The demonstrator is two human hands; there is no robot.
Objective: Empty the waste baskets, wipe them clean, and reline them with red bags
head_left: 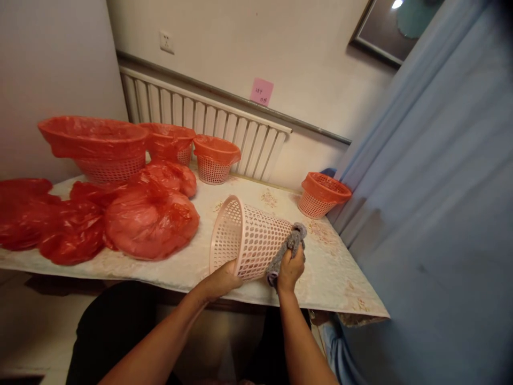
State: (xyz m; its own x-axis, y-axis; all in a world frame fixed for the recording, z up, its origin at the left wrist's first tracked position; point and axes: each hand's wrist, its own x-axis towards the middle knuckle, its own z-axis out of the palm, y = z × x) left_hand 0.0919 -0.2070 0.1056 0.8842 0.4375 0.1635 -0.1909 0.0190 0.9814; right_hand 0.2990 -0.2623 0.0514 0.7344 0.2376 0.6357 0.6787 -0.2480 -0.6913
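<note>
A pale pink perforated plastic basket [246, 238] lies tilted on its side near the front edge of the table, its open mouth facing left. My left hand [223, 279] grips the basket's lower rim from below. My right hand [290, 269] is closed on a grey cloth [289, 245] that is pressed against the basket's outer wall near its base.
The table [340, 278] carries a floral cloth. Crumpled red plastic bags [148, 219] lie at the left. Three baskets lined with red bags [214, 158] stand along the back by a radiator [240, 139]. An orange basket [323, 195] sits at the right, beside a blue curtain [433, 214].
</note>
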